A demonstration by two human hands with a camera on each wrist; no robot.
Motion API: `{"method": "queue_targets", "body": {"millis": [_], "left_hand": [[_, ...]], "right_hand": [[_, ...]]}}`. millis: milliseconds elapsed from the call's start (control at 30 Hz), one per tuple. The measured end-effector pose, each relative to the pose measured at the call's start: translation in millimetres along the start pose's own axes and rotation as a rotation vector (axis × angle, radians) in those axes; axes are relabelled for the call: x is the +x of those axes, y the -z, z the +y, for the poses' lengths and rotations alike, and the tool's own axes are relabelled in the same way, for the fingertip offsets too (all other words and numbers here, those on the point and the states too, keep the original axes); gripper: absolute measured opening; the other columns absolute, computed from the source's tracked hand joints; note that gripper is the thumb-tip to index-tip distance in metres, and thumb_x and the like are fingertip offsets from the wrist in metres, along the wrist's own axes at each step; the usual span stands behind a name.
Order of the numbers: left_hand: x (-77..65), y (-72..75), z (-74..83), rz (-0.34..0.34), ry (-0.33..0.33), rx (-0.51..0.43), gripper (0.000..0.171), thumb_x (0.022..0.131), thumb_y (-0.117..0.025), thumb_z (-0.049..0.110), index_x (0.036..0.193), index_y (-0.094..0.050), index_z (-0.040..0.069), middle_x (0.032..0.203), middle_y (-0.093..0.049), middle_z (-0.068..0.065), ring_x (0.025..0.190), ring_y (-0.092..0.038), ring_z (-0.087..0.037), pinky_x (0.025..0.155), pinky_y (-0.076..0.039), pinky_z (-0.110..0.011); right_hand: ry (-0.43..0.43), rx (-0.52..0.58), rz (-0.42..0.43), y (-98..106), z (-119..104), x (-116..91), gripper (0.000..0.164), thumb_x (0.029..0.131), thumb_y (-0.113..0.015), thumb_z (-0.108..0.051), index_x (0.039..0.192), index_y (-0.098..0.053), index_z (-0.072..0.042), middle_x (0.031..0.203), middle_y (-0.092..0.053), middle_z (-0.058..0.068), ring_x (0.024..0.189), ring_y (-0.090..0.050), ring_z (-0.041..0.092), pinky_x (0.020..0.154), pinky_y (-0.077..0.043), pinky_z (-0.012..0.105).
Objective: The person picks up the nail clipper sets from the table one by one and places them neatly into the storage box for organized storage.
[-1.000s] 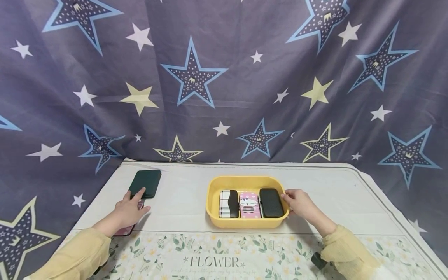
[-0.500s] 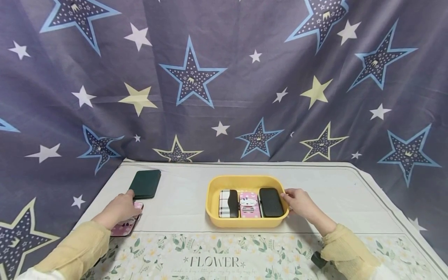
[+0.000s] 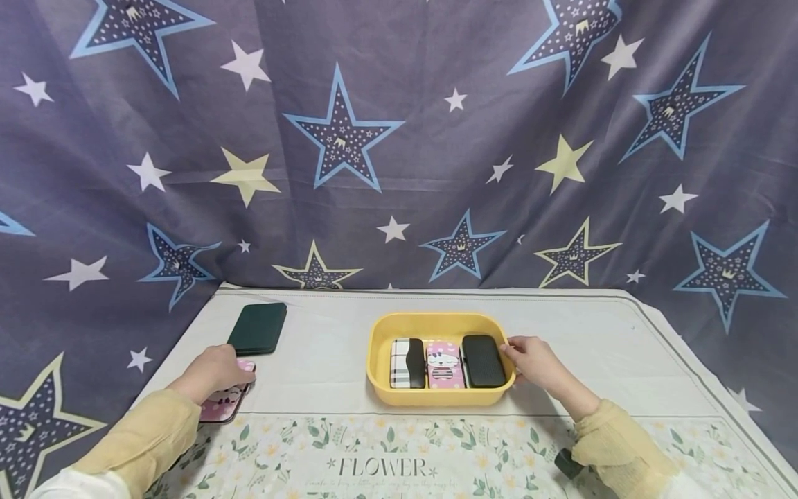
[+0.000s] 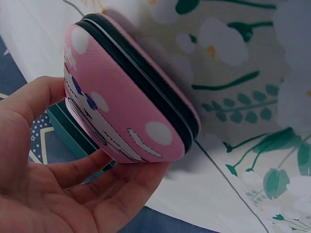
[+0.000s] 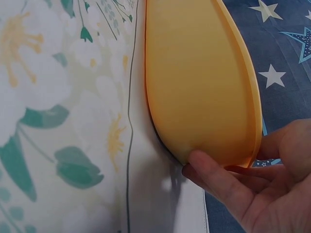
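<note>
At the left of the head view, my left hand [image 3: 213, 374] is over a pink cat-print case [image 3: 223, 403] with a dark edge. In the left wrist view, thumb and fingers hold opposite sides of this rounded pink case [image 4: 121, 97], which has white dots and a dark green band. My right hand [image 3: 537, 364] grips the right end of a yellow plastic bin [image 3: 436, 397], fingers at its end wall in the right wrist view. Inside the bin lie a plaid-and-black case [image 3: 407, 364], another pink cat-print case [image 3: 444, 365] and a black case [image 3: 483, 361], side by side.
A dark green flat case [image 3: 258, 328] lies just beyond my left hand. The white table cover [image 3: 324, 346] has a flower-printed strip [image 3: 374, 443] in front. A star-patterned curtain [image 3: 399, 173] hangs behind the table.
My left hand's spread fingers have drawn back from the green case and bent down around the pink case. The right hand and the bin stay where they were.
</note>
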State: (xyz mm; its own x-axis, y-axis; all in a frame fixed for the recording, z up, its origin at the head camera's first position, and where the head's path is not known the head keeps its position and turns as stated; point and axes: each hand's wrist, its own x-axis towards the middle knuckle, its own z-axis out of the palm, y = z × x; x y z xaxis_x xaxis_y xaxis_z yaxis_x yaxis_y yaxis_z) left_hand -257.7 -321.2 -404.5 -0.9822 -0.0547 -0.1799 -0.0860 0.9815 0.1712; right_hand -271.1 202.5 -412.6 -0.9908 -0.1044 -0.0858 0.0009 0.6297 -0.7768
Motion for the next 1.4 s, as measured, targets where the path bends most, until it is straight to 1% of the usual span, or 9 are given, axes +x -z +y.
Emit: {"method": "queue_targets", "body": {"millis": [167, 467, 633, 733, 933, 1100, 1200, 1300, 1400], "left_hand": [[0.4, 1.7, 1.9, -0.009, 0.006, -0.004, 0.054, 0.068, -0.067, 0.032, 0.091, -0.055, -0.015, 0.081, -0.059, -0.023, 0.065, -0.051, -0.025, 0.061, -0.046, -0.040], [2.7, 3.7, 3.5, -0.036, 0.019, 0.017, 0.044, 0.067, -0.066, 0.034, 0.077, -0.060, -0.008, 0.070, -0.057, -0.013, 0.061, -0.048, -0.022, 0.058, -0.046, -0.038], [4.5, 3.2, 3.9, -0.042, 0.025, 0.016, 0.051, 0.067, -0.066, 0.036, 0.084, -0.059, -0.012, 0.074, -0.057, -0.017, 0.064, -0.050, -0.023, 0.062, -0.047, -0.040], [4.8, 6.5, 6.0, -0.055, 0.024, 0.022, 0.051, 0.068, -0.064, 0.036, 0.085, -0.059, -0.012, 0.077, -0.058, -0.019, 0.066, -0.051, -0.024, 0.064, -0.047, -0.042], [2.7, 23.7, 18.7, -0.102, 0.012, 0.051, 0.040, 0.070, -0.061, 0.036, 0.075, -0.060, -0.004, 0.075, -0.057, -0.015, 0.065, -0.049, -0.022, 0.062, -0.046, -0.037], [3.1, 42.5, 33.5, -0.120, 0.011, 0.059, 0.047, 0.072, -0.061, 0.037, 0.082, -0.059, -0.008, 0.074, -0.055, -0.014, 0.065, -0.052, -0.022, 0.059, -0.048, -0.035], [5.2, 53.6, 44.9, -0.131, 0.023, 0.050, 0.051, 0.073, -0.061, 0.037, 0.089, -0.057, -0.011, 0.075, -0.054, -0.015, 0.065, -0.054, -0.022, 0.054, -0.049, -0.034], [7.6, 65.5, 59.0, -0.121, 0.017, 0.041, 0.053, 0.072, -0.061, 0.037, 0.092, -0.055, -0.012, 0.074, -0.053, -0.015, 0.063, -0.055, -0.023, 0.048, -0.049, -0.034], [9.9, 79.2, 76.5, -0.105, -0.010, 0.063, 0.052, 0.072, -0.059, 0.038, 0.091, -0.056, -0.010, 0.074, -0.052, -0.015, 0.063, -0.054, -0.022, 0.047, -0.048, -0.030]], "right_hand": [[0.000, -0.004, -0.001, 1, -1, -1, 0.035, 0.092, -0.047, -0.016, 0.118, -0.051, 0.007, 0.097, -0.059, 0.021, 0.077, -0.061, 0.021, 0.055, -0.053, 0.031], [-0.014, -0.005, -0.008, 2, 0, 0, 0.035, 0.092, -0.047, -0.018, 0.119, -0.051, 0.005, 0.100, -0.060, 0.019, 0.082, -0.061, 0.021, 0.055, -0.053, 0.028], [0.002, -0.008, 0.000, 2, 1, -1, 0.034, 0.092, -0.047, -0.016, 0.118, -0.052, 0.006, 0.097, -0.060, 0.019, 0.078, -0.061, 0.021, 0.054, -0.053, 0.028], [0.007, -0.005, 0.002, 2, 0, -1, 0.034, 0.091, -0.048, -0.016, 0.117, -0.052, 0.006, 0.096, -0.061, 0.019, 0.077, -0.061, 0.021, 0.054, -0.053, 0.028], [0.010, 0.000, 0.002, 1, 0, -1, 0.034, 0.091, -0.048, -0.016, 0.117, -0.052, 0.006, 0.097, -0.060, 0.021, 0.078, -0.062, 0.022, 0.054, -0.053, 0.028], [0.012, 0.009, -0.005, 1, 1, -1, 0.034, 0.091, -0.048, -0.015, 0.117, -0.052, 0.006, 0.097, -0.060, 0.021, 0.079, -0.062, 0.022, 0.054, -0.053, 0.029], [0.010, 0.009, -0.008, 1, 2, 0, 0.033, 0.091, -0.048, -0.016, 0.116, -0.052, 0.006, 0.096, -0.060, 0.019, 0.079, -0.062, 0.021, 0.055, -0.053, 0.030], [0.002, 0.005, -0.007, 1, 2, 1, 0.034, 0.091, -0.048, -0.017, 0.117, -0.052, 0.005, 0.098, -0.060, 0.020, 0.079, -0.061, 0.021, 0.055, -0.053, 0.029], [-0.006, -0.003, -0.006, 1, 2, 1, 0.036, 0.091, -0.048, -0.018, 0.118, -0.051, 0.006, 0.100, -0.060, 0.022, 0.079, -0.062, 0.021, 0.055, -0.053, 0.029]]}}
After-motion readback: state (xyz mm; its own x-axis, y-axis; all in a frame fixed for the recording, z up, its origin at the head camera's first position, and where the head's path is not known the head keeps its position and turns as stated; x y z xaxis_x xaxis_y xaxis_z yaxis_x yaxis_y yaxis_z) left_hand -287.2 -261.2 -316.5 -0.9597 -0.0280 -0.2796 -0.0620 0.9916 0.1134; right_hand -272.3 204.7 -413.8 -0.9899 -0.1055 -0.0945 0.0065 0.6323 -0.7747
